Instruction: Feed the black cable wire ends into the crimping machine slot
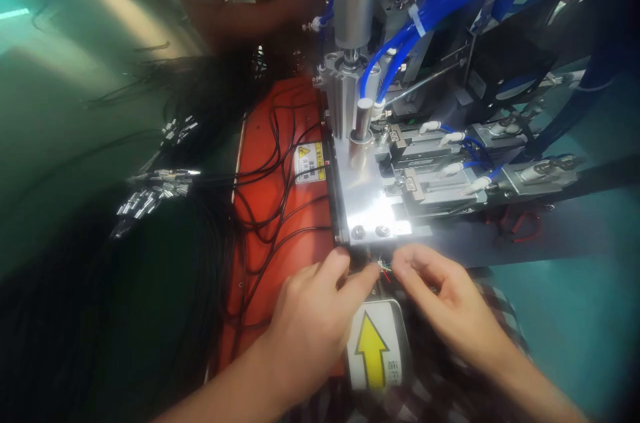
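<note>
Both left hand [315, 306] and right hand [445, 293] pinch coloured wires [385, 268] near yellow-arrow label [373, 343] reading "运行".

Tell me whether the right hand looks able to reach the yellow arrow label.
Likely yes: the right hand is close beside the yellow arrow label, with nothing visible between them, though its fingertips are at thin wires.

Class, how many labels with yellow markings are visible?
2: a warning label on the red surface and an arrow label near the left hand. Others may be hidden.
</note>
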The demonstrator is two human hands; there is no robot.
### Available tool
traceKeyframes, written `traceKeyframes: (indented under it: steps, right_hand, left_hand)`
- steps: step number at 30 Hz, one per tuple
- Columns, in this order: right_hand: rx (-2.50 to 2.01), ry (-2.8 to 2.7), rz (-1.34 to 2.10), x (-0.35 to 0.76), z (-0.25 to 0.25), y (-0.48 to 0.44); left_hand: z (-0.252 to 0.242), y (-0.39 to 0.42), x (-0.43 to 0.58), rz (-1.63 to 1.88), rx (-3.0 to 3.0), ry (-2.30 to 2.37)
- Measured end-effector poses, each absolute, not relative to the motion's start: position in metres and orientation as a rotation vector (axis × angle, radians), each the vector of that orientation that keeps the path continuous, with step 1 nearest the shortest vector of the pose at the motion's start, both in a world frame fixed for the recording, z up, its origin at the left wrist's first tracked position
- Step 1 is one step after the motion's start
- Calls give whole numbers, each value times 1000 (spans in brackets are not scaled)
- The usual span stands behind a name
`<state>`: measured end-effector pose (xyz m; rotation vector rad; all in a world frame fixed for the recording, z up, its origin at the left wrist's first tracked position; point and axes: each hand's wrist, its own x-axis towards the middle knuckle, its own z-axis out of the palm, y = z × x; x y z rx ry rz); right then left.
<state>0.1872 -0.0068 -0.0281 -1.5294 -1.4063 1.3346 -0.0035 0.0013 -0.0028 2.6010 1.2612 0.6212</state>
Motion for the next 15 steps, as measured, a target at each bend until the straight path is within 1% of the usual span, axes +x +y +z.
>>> traceKeyframes:
  steps: [8,15]
  right_hand:
    - [-1498,-1726,1068,190,-25,-3]
    - [-1436,-1804,996,192,-23,-3]
  left_hand:
    - [-2,1,-2,612,2601,1278]
    - [-1,1,-2,639,2571,1267]
